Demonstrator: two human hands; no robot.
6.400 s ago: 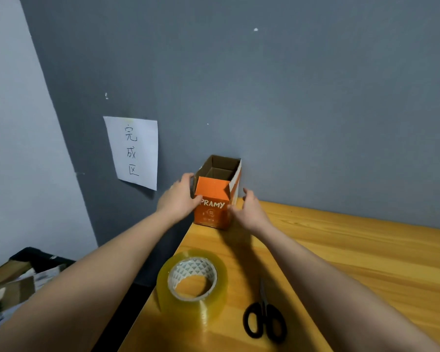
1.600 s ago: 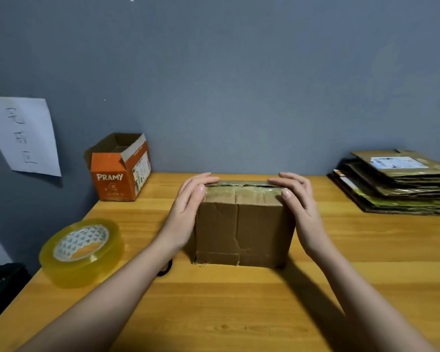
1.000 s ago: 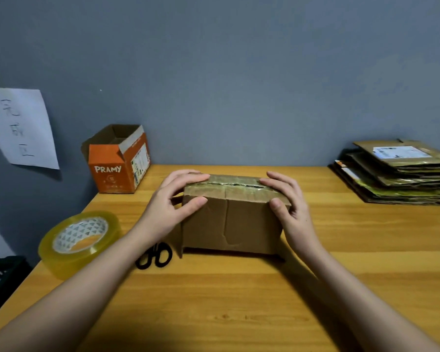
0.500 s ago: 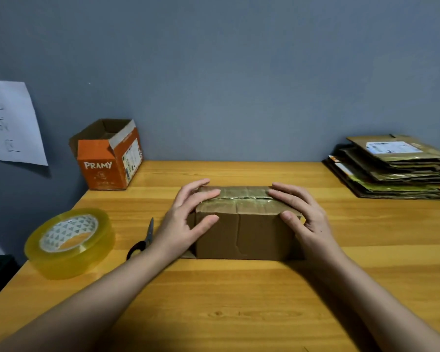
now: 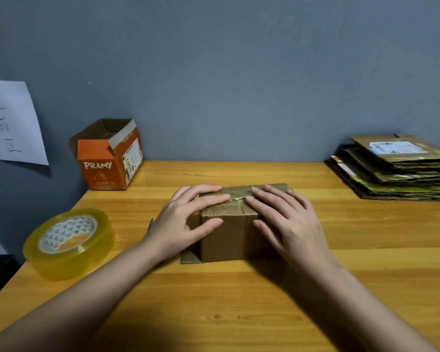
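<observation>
Brown cardboard box (image 5: 229, 240), tape-seamed, pressed onto yellow wooden table (image 5: 239, 301) by left hand (image 5: 186, 219) and right hand (image 5: 287, 222); both flat, fingers straight across top, thumbs against front face.

The left hand (image 5: 186, 222) hides the scissors (image 5: 151, 224) except one tip.

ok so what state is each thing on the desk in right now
brown box, top flaps down, both hands pressing on it
left hand, fingers flat on the box top, thumb on its front
right hand, flat on the box top
orange box, upright, top open
tape roll, lying flat, untouched
cardboard stack, flattened, piled
scissors, mostly hidden behind left hand
</observation>
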